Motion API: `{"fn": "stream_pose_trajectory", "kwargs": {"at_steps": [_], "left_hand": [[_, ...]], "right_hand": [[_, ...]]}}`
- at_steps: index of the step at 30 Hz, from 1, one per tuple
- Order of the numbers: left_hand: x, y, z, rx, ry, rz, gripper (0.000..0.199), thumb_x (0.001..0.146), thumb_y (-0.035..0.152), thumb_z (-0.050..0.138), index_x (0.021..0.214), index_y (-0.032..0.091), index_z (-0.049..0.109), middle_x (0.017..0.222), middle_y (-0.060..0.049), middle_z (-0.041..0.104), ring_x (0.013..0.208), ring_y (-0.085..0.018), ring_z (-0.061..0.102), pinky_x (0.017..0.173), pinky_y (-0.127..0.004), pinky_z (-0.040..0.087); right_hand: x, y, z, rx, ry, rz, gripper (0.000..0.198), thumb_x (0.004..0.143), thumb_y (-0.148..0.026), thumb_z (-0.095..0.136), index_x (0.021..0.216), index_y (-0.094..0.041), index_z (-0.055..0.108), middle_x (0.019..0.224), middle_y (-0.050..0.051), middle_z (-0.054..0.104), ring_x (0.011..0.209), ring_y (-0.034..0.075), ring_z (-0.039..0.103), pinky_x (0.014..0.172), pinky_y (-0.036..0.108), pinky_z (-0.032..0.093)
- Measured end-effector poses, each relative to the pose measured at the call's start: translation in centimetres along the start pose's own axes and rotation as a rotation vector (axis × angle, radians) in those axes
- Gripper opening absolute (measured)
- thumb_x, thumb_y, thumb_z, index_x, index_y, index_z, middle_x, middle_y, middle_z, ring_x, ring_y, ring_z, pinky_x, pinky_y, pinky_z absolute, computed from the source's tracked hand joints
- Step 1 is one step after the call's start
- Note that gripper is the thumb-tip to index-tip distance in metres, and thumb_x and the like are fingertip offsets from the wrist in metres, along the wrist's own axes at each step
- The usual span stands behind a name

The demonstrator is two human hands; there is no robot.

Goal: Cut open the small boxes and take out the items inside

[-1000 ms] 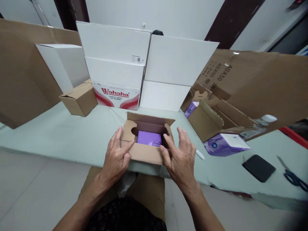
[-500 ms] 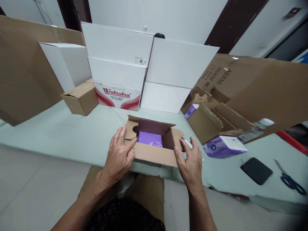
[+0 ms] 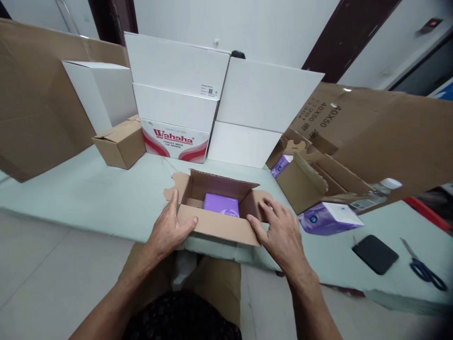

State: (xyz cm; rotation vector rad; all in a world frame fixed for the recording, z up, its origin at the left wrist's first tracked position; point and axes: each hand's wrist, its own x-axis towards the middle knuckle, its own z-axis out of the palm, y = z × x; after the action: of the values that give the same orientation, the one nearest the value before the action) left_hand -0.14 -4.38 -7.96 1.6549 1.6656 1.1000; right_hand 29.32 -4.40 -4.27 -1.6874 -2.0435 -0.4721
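Note:
A small brown cardboard box [image 3: 219, 227] stands at the table's near edge, its top flaps up and spread. Inside it lies a purple packet [image 3: 221, 205], with bare cardboard to its left. My left hand [image 3: 170, 227] is at the box's left front corner, fingers stretched against the left flap and thumb on the front flap. My right hand [image 3: 279, 229] grips the right front corner, thumb on the front flap and fingers bent by the right flap. The white, pen-like thing seen earlier by the right fingers does not show now.
On the right are an opened brown box [image 3: 304, 182], a purple-and-white tissue pack [image 3: 327, 219], a clear bottle [image 3: 378, 191], a black pad [image 3: 375, 254] and scissors [image 3: 421, 269]. A white Wahaha carton [image 3: 175, 139] and a closed brown box [image 3: 122, 144] stand behind.
The left flap has swung outward, and my left fingers have moved left with it. My right hand has turned over the right corner; the white pen-like thing has gone out of sight.

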Motion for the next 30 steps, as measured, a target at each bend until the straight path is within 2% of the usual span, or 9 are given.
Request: {"fn": "stream_pose_trajectory", "kwargs": {"at_steps": [2, 4, 6, 8, 12, 15, 18, 24, 30], "left_hand": [[-0.1, -0.2, 0.1, 0.079, 0.069, 0.048, 0.093, 0.082, 0.051, 0.07, 0.161, 0.015, 0.036, 0.158, -0.026, 0.046, 0.148, -0.047, 0.044, 0.114, -0.062, 0.042], [-0.2, -0.4, 0.3, 0.18, 0.159, 0.116, 0.089, 0.081, 0.051, 0.071, 0.156, 0.013, 0.043, 0.168, -0.028, 0.027, 0.154, -0.05, 0.029, 0.118, -0.067, 0.034], [-0.3, -0.5, 0.6, 0.26, 0.227, 0.203, 0.084, 0.081, 0.049, 0.072, 0.152, 0.012, 0.047, 0.173, -0.028, 0.009, 0.158, -0.052, 0.017, 0.121, -0.07, 0.026], [-0.3, -0.4, 0.6, 0.31, 0.266, 0.272, 0.081, 0.08, 0.047, 0.073, 0.15, 0.013, 0.049, 0.175, -0.026, 0.003, 0.159, -0.051, 0.012, 0.122, -0.07, 0.021], [-0.1, -0.4, 0.4, 0.381, 0.253, 0.321, 0.079, 0.08, 0.047, 0.073, 0.148, 0.013, 0.05, 0.171, -0.028, 0.023, 0.159, -0.048, 0.018, 0.124, -0.07, 0.018], [0.1, -0.4, 0.1, 0.417, 0.203, 0.336, 0.081, 0.082, 0.048, 0.069, 0.149, 0.009, 0.048, 0.163, -0.03, 0.039, 0.157, -0.047, 0.027, 0.124, -0.069, 0.018], [0.2, -0.5, 0.1, 0.419, 0.176, 0.333, 0.082, 0.083, 0.049, 0.066, 0.151, 0.008, 0.046, 0.162, -0.029, 0.042, 0.155, -0.046, 0.032, 0.124, -0.069, 0.021], [0.3, -0.7, -0.1, 0.448, 0.16, 0.338, 0.081, 0.084, 0.053, 0.066, 0.15, 0.009, 0.048, 0.161, -0.029, 0.044, 0.153, -0.045, 0.037, 0.122, -0.068, 0.025], [1.4, 1.9, -2.6, 0.651, 0.04, 0.474, 0.072, 0.084, 0.056, 0.068, 0.138, 0.008, 0.062, 0.157, -0.032, 0.047, 0.152, -0.047, 0.037, 0.123, -0.069, 0.023]], "right_hand": [[0.9, -0.4, -0.5, -0.013, -0.024, -0.113, 0.042, 0.101, -0.042, 0.046, 0.127, -0.016, 0.068, 0.138, 0.018, 0.067, 0.129, 0.035, 0.058, 0.1, 0.049, 0.046], [1.9, -0.8, -1.0, -0.041, -0.074, -0.205, 0.041, 0.1, -0.035, 0.046, 0.132, -0.015, 0.065, 0.146, 0.018, 0.062, 0.137, 0.034, 0.053, 0.104, 0.048, 0.043], [3.2, -1.0, -1.3, -0.098, -0.13, -0.222, 0.048, 0.098, -0.036, 0.051, 0.138, -0.013, 0.06, 0.154, 0.021, 0.054, 0.142, 0.036, 0.048, 0.105, 0.049, 0.042], [4.6, -0.9, -1.3, -0.163, -0.209, -0.18, 0.06, 0.094, -0.044, 0.056, 0.145, -0.013, 0.054, 0.156, 0.024, 0.051, 0.141, 0.039, 0.049, 0.102, 0.051, 0.043], [7.1, -0.4, -1.0, -0.187, -0.495, -0.078, 0.077, 0.092, -0.055, 0.059, 0.155, -0.014, 0.043, 0.138, 0.023, 0.066, 0.123, 0.039, 0.062, 0.093, 0.048, 0.044], [8.1, -0.1, -0.8, -0.164, -0.604, -0.066, 0.08, 0.093, -0.061, 0.056, 0.156, -0.015, 0.041, 0.125, 0.021, 0.072, 0.114, 0.038, 0.067, 0.088, 0.045, 0.044], [8.2, -0.1, -0.8, -0.169, -0.616, -0.069, 0.077, 0.093, -0.059, 0.056, 0.155, -0.015, 0.042, 0.122, 0.022, 0.073, 0.112, 0.039, 0.066, 0.086, 0.044, 0.043], [8.0, -0.6, -0.8, -0.198, -0.613, -0.047, 0.075, 0.093, -0.051, 0.059, 0.156, -0.015, 0.041, 0.133, 0.023, 0.068, 0.12, 0.041, 0.062, 0.09, 0.047, 0.043], [8.0, -0.9, -0.4, -0.345, -0.429, -0.181, 0.065, 0.089, -0.044, 0.066, 0.142, -0.009, 0.056, 0.14, 0.025, 0.063, 0.131, 0.04, 0.054, 0.1, 0.051, 0.042]]}}
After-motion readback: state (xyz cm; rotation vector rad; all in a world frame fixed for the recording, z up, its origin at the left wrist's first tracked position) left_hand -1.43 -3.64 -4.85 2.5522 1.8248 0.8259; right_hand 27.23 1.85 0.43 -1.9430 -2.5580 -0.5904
